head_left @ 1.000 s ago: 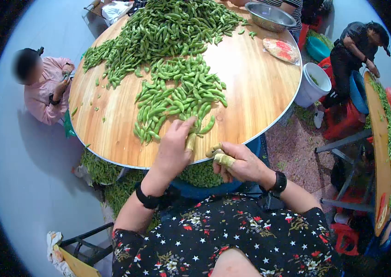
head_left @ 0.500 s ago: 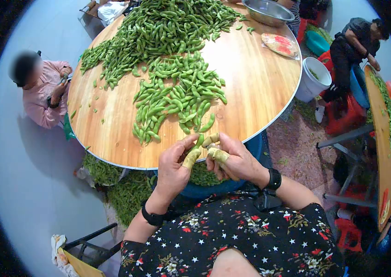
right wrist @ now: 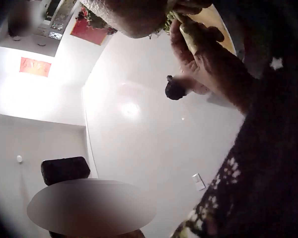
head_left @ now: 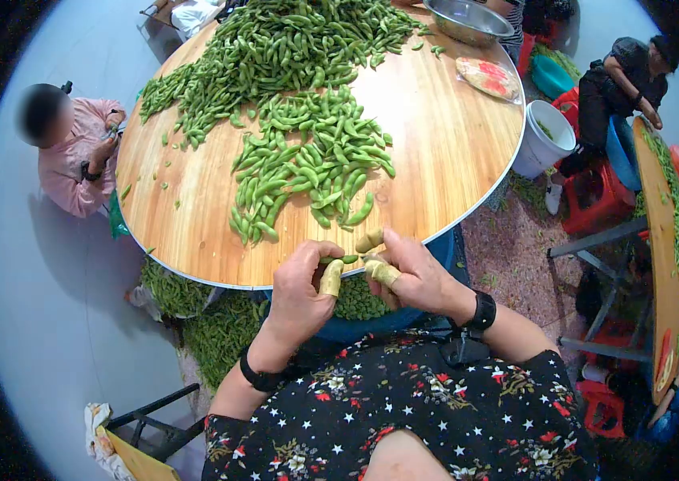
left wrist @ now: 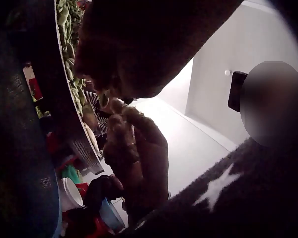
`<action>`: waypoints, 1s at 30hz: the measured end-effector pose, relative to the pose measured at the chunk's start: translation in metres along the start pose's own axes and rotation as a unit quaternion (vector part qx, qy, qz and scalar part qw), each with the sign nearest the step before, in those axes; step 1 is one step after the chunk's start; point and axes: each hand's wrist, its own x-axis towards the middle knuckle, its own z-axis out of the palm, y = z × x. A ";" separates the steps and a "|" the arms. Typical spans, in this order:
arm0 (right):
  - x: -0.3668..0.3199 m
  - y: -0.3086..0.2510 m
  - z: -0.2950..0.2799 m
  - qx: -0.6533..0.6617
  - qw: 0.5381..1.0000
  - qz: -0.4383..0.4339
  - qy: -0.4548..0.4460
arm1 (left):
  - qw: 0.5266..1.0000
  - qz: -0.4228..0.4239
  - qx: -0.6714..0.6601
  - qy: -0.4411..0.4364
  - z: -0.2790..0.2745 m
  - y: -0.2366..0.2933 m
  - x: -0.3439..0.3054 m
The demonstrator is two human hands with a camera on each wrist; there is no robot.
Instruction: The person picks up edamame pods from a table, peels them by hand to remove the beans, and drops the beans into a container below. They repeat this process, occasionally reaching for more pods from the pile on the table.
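My left hand (head_left: 301, 280) pinches a green edamame pod (head_left: 347, 259) between its fingers and a thumb in a pale yellow cover (head_left: 331, 276). My right hand (head_left: 423, 276) is close at the pod's right end, its thumb and forefinger in similar covers and its other fingers curled under. I cannot tell whether its fingertips grip anything. Both hands are over the near edge of the round wooden table (head_left: 435, 184). Loose edamame pods (head_left: 307, 168) lie just beyond. In the dim wrist views the hands face each other.
A large pile of pods (head_left: 291, 56) covers the table's far side. A metal bowl (head_left: 468, 24) and a packaged item (head_left: 488, 78) lie at the far right. Below the edge is a blue tub (head_left: 411, 322) of green beans (head_left: 362, 303). A white bucket (head_left: 544, 148) stands right.
My left hand has drawn back from the loose pods toward my right hand, bringing one pod. That pod has turned from upright to roughly level between the hands.
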 end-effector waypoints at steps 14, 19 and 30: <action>-0.003 -0.001 -0.002 -0.176 0.982 -0.050 -0.049 | 0.989 0.068 0.115 -0.059 -0.003 -0.004 0.000; -0.002 0.007 0.002 -0.267 0.955 -0.130 -0.019 | 0.987 0.084 0.124 -0.060 -0.003 -0.001 -0.002; 0.005 -0.007 -0.015 -0.038 0.980 0.064 -0.186 | 0.982 0.151 0.100 -0.060 -0.003 -0.003 -0.005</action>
